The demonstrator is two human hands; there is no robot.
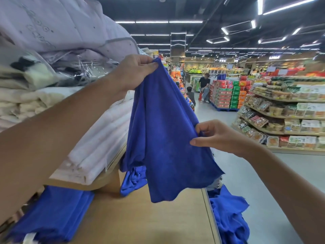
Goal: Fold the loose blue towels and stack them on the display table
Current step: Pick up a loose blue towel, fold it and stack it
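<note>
A loose blue towel (163, 131) hangs in the air above the wooden display table (140, 221). My left hand (135, 73) pinches its top corner, high up. Lower and to the right, my right hand (216, 136) grips the towel's right edge. A stack of folded blue towels (52, 213) lies on the table at the near left. More loose blue towels lie crumpled at the back of the table (133, 180) and hang off its right side (228, 215).
Piles of folded white and lilac bedding (52, 67) fill the raised shelf on the left. To the right runs a grey shop aisle (246, 173) with shelves of packed food (290, 117). Two people (204, 85) stand far down the aisle.
</note>
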